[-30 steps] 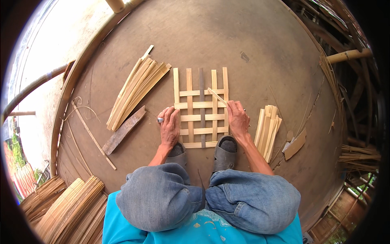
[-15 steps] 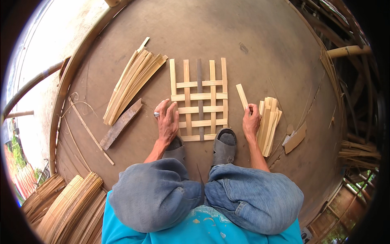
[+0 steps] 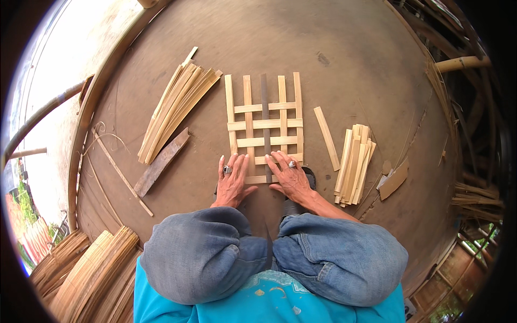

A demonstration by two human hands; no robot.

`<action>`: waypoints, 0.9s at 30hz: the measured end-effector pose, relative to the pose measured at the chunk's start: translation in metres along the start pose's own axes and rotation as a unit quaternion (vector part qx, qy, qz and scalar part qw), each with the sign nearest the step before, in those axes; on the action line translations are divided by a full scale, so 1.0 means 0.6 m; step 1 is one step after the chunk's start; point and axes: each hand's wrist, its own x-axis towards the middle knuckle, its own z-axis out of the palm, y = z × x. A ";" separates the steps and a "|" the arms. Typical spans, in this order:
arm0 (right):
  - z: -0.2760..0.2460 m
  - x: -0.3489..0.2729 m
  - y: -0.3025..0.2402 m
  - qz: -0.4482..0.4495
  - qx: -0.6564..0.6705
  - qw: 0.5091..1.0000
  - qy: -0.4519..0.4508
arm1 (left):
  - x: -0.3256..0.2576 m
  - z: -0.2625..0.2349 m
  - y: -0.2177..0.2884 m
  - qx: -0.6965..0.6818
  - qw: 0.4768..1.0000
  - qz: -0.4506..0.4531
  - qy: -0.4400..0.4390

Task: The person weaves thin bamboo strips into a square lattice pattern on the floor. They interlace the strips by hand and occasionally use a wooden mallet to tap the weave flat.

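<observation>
**Both hands at the near end of an open woven lattice**

The square-meshed lattice of flat, pale wooden strips (image 3: 265,124) lies flat on the smooth brown floor (image 3: 258,37), directly in front of the crouching person. Five lengthwise strips cross five crosswise ones; the middle lengthwise strip is dark grey-brown, the others pale. The far ends of the lengthwise strips project beyond the farthest crosspiece.

The left hand (image 3: 232,183) rests at the near left corner of the lattice, its fingers extended over the strips. The right hand (image 3: 292,177) lies at the near right, its fingers likewise extended, the tips near the dark strip. Both hands are unclenched, with the thumbs pointing toward each other; each bears a ring.

To the right of the lattice, a single loose, flat pale strip (image 3: 327,138) lies aslant, just beside a bundle of short pale strips (image 3: 355,164); farther right is a piece of brown cardboard (image 3: 394,180). To the left, a fanned bundle of long pale strips (image 3: 175,113) lies near a dark, weathered flat piece of wood (image 3: 162,161) and a thin stick (image 3: 123,172).
</observation>
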 end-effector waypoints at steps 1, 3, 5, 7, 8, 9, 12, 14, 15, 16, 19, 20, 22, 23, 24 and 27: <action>0.005 0.000 0.001 0.006 0.006 1.000 -0.006 | -0.001 0.004 0.000 -0.004 1.000 -0.005 0.005; 0.012 0.004 0.000 0.018 0.017 1.000 -0.017 | -0.001 0.009 -0.003 -0.011 1.000 -0.012 0.015; 0.014 0.010 -0.005 0.011 0.021 1.000 -0.003 | 0.002 0.009 -0.003 -0.010 0.999 -0.025 0.032; 0.017 0.012 -0.008 0.010 0.026 1.000 0.009 | 0.003 0.006 -0.001 -0.011 0.999 -0.030 0.041; 0.019 0.014 -0.007 0.011 0.030 0.999 0.015 | 0.004 0.004 -0.001 -0.012 0.999 -0.029 0.040; 0.021 0.015 -0.006 0.012 0.033 0.999 0.022 | 0.004 0.003 -0.001 -0.013 0.999 -0.028 0.040; 0.028 0.017 -0.006 0.010 0.051 0.997 0.051 | 0.002 0.003 -0.001 -0.044 0.996 -0.022 0.068; 0.027 0.019 -0.004 0.005 0.054 0.997 0.055 | 0.002 0.009 -0.007 -0.054 0.996 -0.021 0.073; 0.027 0.019 -0.003 0.003 0.056 0.997 0.057 | 0.002 0.011 -0.009 -0.058 0.995 -0.020 0.075; 0.027 0.018 -0.003 0.002 0.055 0.997 0.057 | 0.001 0.013 -0.009 -0.058 0.996 -0.019 0.072; 0.030 0.016 -0.002 -0.002 0.057 0.997 0.059 | -0.001 0.018 -0.011 -0.047 0.997 -0.016 0.066; 0.030 0.017 -0.001 -0.004 0.059 0.996 0.060 | -0.001 0.020 -0.014 -0.039 0.997 -0.013 0.067; 0.030 0.019 0.001 -0.005 0.059 0.997 0.054 | -0.001 0.022 -0.015 -0.029 0.997 -0.013 0.067; 0.028 0.020 0.001 -0.005 0.057 0.997 0.048 | -0.002 0.023 -0.014 -0.027 0.997 -0.017 0.065; 0.028 0.020 0.001 -0.005 0.054 0.998 0.043 | -0.003 0.024 -0.013 -0.025 0.997 -0.020 0.064; 0.028 0.020 0.001 -0.011 0.039 0.998 0.041 | -0.006 0.026 -0.012 -0.029 0.997 -0.027 0.064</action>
